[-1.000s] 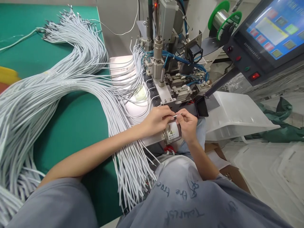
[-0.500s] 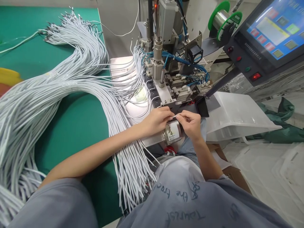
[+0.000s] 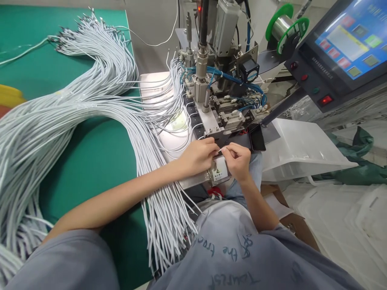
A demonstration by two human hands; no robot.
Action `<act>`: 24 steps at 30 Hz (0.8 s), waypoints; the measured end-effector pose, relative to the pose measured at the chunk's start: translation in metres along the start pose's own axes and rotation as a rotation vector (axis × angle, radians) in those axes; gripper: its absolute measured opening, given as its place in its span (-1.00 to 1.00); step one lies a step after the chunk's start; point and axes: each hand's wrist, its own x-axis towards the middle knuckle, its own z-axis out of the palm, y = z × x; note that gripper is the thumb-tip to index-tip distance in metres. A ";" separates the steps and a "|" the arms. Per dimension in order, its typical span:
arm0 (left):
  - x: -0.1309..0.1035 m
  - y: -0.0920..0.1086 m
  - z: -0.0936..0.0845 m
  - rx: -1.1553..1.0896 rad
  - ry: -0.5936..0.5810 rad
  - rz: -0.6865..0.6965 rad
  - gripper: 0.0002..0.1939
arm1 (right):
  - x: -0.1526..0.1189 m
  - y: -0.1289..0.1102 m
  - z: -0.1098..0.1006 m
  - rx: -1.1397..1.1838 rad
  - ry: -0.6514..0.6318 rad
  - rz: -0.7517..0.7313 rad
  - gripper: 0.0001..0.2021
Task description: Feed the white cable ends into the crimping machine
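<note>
My left hand (image 3: 201,155) pinches a thin white cable near its end, just in front of the machine (image 3: 211,121). Close against it, my right hand (image 3: 238,160) has thumb and fingers pressed together on the tip of that cable; the tip itself is mostly covered by the fingers. Several more white cables (image 3: 172,96) run in a row into the left side of the machine. A large bundle of white cables (image 3: 90,106) sweeps across the green mat (image 3: 99,153), and its loose ends hang beside my left forearm.
A solder wire spool (image 3: 282,30) with green flanges is at the back right. A control screen (image 3: 350,40) leans in at the upper right. Below it are a white plastic bin (image 3: 305,149) and a small black tray (image 3: 257,138). A labelled box (image 3: 219,169) sits beneath my hands.
My right hand has moved slightly left, closer to my left hand, and less cable shows between them. A pale cylinder block at the machine's top has shifted right in view.
</note>
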 end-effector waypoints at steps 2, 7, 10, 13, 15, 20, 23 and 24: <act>0.001 0.002 0.001 -0.201 0.019 -0.114 -0.79 | -0.003 0.001 0.007 0.050 0.092 0.020 -0.70; 0.004 0.001 0.002 -0.199 -0.058 -0.144 -0.78 | -0.009 0.013 0.013 0.080 0.109 0.116 -0.74; 0.006 -0.003 0.003 0.064 -0.234 -0.131 -0.76 | -0.005 0.031 0.008 0.090 0.035 0.218 -0.79; 0.008 -0.006 0.005 0.192 -0.364 -0.130 -0.74 | 0.001 0.048 0.007 0.169 -0.028 0.310 -0.80; 0.009 -0.007 0.006 0.221 -0.395 -0.119 -0.73 | 0.006 0.055 0.008 0.233 -0.077 0.357 -0.81; 0.007 -0.011 0.007 0.243 -0.426 -0.084 -0.70 | 0.013 0.058 0.015 0.303 -0.147 0.401 -0.85; 0.005 -0.014 0.009 0.245 -0.403 -0.039 -0.62 | 0.015 0.057 0.016 0.310 -0.158 0.401 -0.86; 0.005 -0.015 0.009 0.252 -0.398 -0.023 -0.60 | 0.015 0.057 0.016 0.314 -0.163 0.400 -0.86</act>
